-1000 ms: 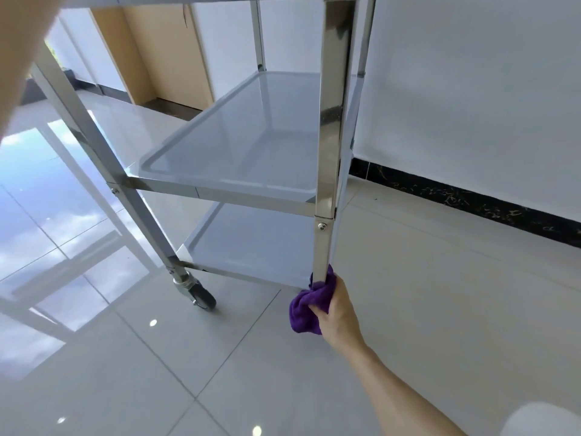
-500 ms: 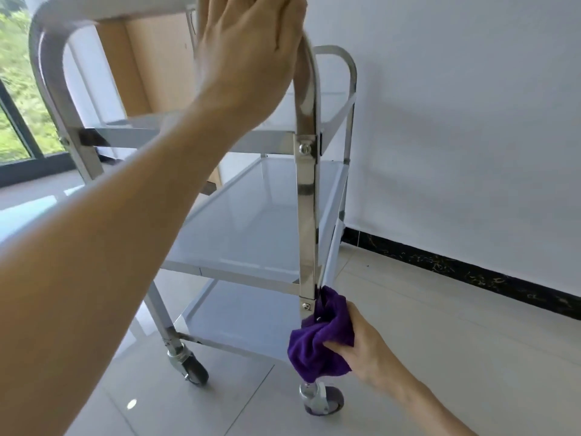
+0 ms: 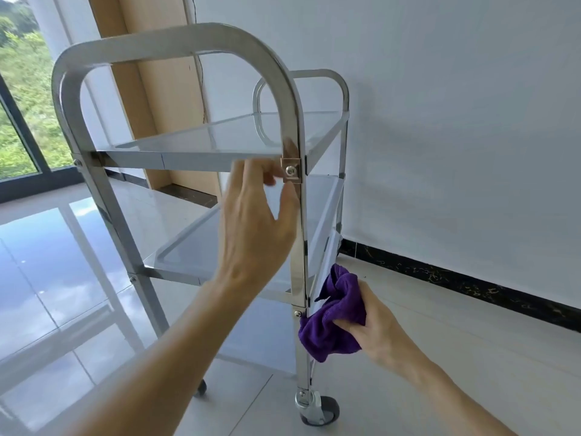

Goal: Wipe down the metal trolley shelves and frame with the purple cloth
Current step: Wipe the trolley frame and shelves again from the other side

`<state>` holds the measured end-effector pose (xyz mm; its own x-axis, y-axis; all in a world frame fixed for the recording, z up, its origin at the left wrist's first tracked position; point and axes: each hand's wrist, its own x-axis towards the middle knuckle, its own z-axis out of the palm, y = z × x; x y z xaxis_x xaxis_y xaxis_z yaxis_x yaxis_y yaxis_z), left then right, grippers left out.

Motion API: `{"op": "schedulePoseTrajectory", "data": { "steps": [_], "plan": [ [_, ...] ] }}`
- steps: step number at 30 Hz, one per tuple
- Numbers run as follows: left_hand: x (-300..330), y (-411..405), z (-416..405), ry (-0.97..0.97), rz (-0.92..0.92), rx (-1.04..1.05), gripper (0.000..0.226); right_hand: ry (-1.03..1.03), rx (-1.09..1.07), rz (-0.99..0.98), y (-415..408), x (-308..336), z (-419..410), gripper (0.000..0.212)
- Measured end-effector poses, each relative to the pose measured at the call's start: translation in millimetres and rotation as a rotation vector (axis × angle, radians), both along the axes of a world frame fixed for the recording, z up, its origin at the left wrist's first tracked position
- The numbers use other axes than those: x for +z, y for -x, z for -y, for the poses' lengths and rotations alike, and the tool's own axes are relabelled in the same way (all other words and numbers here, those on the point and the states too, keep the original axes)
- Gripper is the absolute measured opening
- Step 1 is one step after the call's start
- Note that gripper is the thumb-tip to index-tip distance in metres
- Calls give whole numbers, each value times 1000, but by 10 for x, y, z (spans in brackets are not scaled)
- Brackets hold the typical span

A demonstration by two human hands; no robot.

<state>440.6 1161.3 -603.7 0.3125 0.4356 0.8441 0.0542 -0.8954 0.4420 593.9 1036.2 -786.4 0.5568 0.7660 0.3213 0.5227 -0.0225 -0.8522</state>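
Against the near upright [image 3: 298, 247], the right hand [image 3: 382, 330] grips the bunched purple cloth [image 3: 333, 322]. Left hand [image 3: 257, 221], fingers loosely spread, touches the top shelf [image 3: 201, 158] edge; it should brace the trolley while the cloth wraps the post.

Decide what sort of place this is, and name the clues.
Probably a bare indoor room or hallway: glossy tiled floor, plain white wall with a dark skirting strip, and a tall window onto greenery.
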Motion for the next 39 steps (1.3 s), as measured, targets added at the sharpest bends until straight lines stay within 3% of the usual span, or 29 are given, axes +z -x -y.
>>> {"op": "schedulePoseTrajectory", "data": {
  "steps": [2, 5, 7, 10, 14, 20, 23, 28, 34, 39],
  "plan": [
    [-167, -1, 61, 147, -9, -13, 17, -8, -25, -3, -19, 12, 8, 55],
    [-394, -55, 153, 572, -98, -52, 31, -35, -71, -12, -36, 60, 14, 55],
    [-422, -147, 189, 716, -96, -122, 50, -54, -99, -12, -52, 101, 12, 52],
    [-286, -334, 197, 654, 7, -171, 66, -90, -140, -14, -75, 162, 15, 53],
    [-99, -449, 92, 665, 144, -244, 57, -112, -162, -7, -84, 250, 18, 55],
    [-78, -286, -130, 454, 41, -335, 64, -168, -194, 21, -127, 449, -48, 54],
    [-126, -142, -181, 379, 19, -298, 48, -204, -193, 28, -173, 609, -106, 51],
    [-134, 194, -259, 386, 175, -150, 20, -264, -209, 97, -233, 950, -255, 52],
    [-80, 783, -425, 452, 354, 41, 43, -253, -225, 314, -332, 1506, -533, 53],
    [-26, 1307, -588, 475, 423, 112, 56, -188, -194, 716, -297, 1926, -899, 61]
  ]
}}
